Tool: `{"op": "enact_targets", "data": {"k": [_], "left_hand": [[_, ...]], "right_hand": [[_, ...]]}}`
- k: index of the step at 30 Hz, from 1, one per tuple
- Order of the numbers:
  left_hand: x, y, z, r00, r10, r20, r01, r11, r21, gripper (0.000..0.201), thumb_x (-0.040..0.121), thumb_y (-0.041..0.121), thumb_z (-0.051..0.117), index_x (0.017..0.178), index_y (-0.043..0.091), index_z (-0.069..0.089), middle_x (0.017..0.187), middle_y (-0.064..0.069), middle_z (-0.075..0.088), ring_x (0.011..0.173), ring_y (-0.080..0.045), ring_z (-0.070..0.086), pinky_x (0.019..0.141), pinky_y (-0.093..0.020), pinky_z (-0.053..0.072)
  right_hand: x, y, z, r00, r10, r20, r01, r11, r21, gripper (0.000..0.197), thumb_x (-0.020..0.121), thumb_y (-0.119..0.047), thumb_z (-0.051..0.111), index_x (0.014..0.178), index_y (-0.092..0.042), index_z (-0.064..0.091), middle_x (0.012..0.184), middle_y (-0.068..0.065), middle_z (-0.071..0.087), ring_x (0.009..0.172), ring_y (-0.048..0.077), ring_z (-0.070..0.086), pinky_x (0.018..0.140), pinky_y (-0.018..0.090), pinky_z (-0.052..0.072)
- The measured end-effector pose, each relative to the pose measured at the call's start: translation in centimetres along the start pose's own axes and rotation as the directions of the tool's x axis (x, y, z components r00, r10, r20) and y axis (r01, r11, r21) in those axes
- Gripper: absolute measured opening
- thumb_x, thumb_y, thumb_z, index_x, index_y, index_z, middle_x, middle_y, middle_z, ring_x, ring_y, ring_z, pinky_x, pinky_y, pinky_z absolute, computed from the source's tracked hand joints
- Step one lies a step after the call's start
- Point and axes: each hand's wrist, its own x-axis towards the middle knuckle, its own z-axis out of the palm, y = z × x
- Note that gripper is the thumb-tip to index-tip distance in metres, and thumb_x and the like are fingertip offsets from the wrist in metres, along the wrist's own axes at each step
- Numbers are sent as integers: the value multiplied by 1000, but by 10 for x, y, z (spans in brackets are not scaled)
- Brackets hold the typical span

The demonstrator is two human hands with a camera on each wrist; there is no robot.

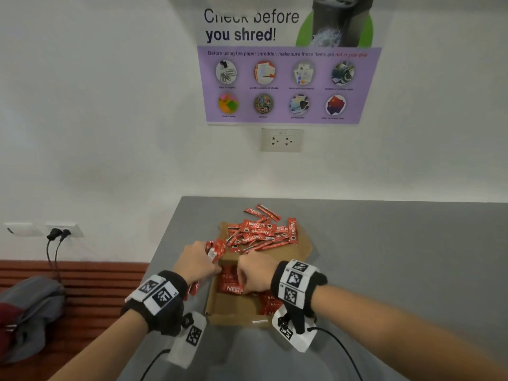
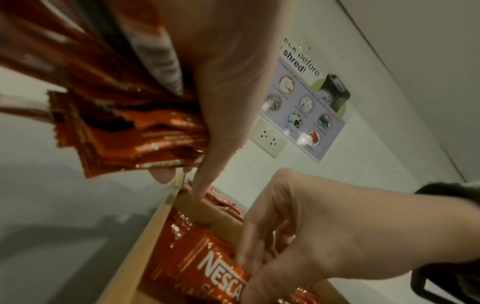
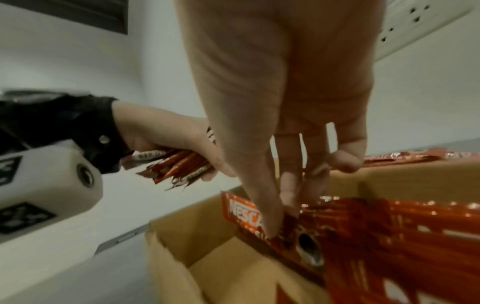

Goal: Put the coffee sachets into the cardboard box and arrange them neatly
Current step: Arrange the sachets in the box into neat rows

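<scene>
An open cardboard box (image 1: 236, 312) stands on the grey table (image 1: 384, 257), with red coffee sachets (image 1: 229, 280) standing in a row at its far end. More sachets lie in a loose pile (image 1: 261, 232) on the box's far flap. My left hand (image 1: 198, 262) hovers over the box's left edge and grips a bundle of sachets (image 2: 130, 133). My right hand (image 1: 255, 273) reaches down into the box. Its thumb and fingers (image 3: 285, 197) pinch the nearest upright sachet (image 3: 241, 207) of the row. The bundle (image 3: 179, 166) shows under the left hand (image 3: 168, 139).
The table's left edge runs close beside the box. A grey and red bag (image 1: 27, 312) lies on a wooden bench at the lower left. Two black plugs sit in a wall socket (image 1: 59, 232). A poster (image 1: 288, 83) and another socket (image 1: 281, 140) hang on the wall behind.
</scene>
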Motion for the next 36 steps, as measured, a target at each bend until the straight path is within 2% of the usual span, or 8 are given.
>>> {"op": "enact_targets", "data": {"k": [7, 12, 19, 23, 26, 28, 32, 36], "left_hand": [[5, -5, 8, 996, -45, 73, 33, 986, 161, 22, 76, 11, 70, 66, 17, 51, 69, 3, 58, 67, -15, 59, 52, -16, 41], [2, 4, 4, 996, -63, 66, 46, 973, 226, 20, 81, 12, 67, 87, 12, 48, 88, -6, 59, 91, -25, 63, 73, -25, 48], [-2, 6, 2, 992, -93, 89, 72, 973, 218, 24, 82, 14, 68, 94, 11, 47, 109, -12, 63, 100, -27, 62, 81, -29, 48], [-2, 6, 3, 992, -88, 92, 67, 975, 212, 21, 84, 12, 65, 95, 10, 47, 97, -7, 59, 99, -26, 61, 81, -28, 47], [3, 1, 3, 993, -67, 96, 50, 984, 170, 18, 78, 11, 68, 81, 13, 50, 84, -3, 62, 81, -22, 62, 66, -25, 47], [4, -3, 0, 997, -60, 52, 54, 993, 107, 17, 77, 8, 67, 72, 14, 51, 75, -4, 60, 70, -20, 60, 58, -25, 49], [-5, 2, -12, 992, 48, 117, -29, 988, -154, 14, 77, 6, 71, 75, 13, 59, 69, -1, 66, 59, -13, 62, 59, -25, 52], [-14, 18, -7, 933, 210, 291, -97, 928, -361, 22, 78, 6, 72, 99, 7, 65, 85, -9, 71, 60, -9, 64, 79, -37, 53]], "right_hand": [[5, -11, 9, 1000, 0, -21, -3, 992, -122, 12, 83, 0, 56, 94, 4, 62, 97, 22, 64, 91, 37, 61, 76, 41, 51], [11, -11, 9, 999, -24, -35, 20, 993, -114, 11, 81, -2, 62, 90, 5, 62, 96, 22, 65, 90, 36, 61, 75, 38, 50], [18, -2, 10, 999, 25, 24, -21, 990, -143, 26, 72, -16, 78, 85, 1, 65, 89, 17, 67, 82, 31, 65, 72, 41, 56], [18, -1, 10, 1000, 19, 23, -15, 987, -162, 30, 69, -22, 80, 83, -2, 63, 87, 14, 67, 79, 29, 65, 68, 39, 56], [15, -4, 7, 997, 26, 67, -14, 985, -173, 34, 69, -28, 81, 83, -2, 63, 82, 10, 64, 72, 25, 60, 63, 34, 52], [12, -3, -3, 999, 22, 48, -19, 998, -60, 29, 75, -27, 77, 83, -3, 63, 81, 8, 64, 70, 20, 57, 64, 31, 51], [-5, 5, -36, 963, 10, -268, 117, 883, 454, 38, 88, -23, 62, 124, -14, 52, 109, 3, 62, 89, 16, 61, 77, 23, 50], [-20, 1, -33, 928, -29, -372, 204, 875, 440, 18, 84, -14, 67, 102, -13, 64, 97, 0, 64, 83, 17, 62, 74, 22, 51]]}}
